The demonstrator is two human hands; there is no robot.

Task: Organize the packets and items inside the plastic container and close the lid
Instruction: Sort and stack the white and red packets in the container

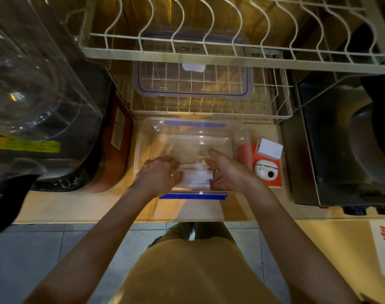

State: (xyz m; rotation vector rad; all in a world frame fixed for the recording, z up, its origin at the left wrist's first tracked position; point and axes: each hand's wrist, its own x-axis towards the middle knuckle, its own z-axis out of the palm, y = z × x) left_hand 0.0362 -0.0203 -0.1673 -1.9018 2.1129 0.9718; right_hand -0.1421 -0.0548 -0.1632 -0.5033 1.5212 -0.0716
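A clear plastic container [143,137] with blue latches stands open on the counter in front of me. Inside it, at the near end, lies a stack of white packets [195,175]. My left hand [159,175] presses the stack's left side and my right hand [227,171] grips its right side, thumb raised. The container's far half shows a bare bottom. Its clear lid [193,84] with a blue seal rests on the lower wire shelf behind it.
A white wire dish rack [231,55] hangs over the counter's back. A large clear dispenser [34,84] stands on the left. Right of the container sit an orange box [272,172] and a small white box [270,149]. A metal appliance [340,150] fills the right.
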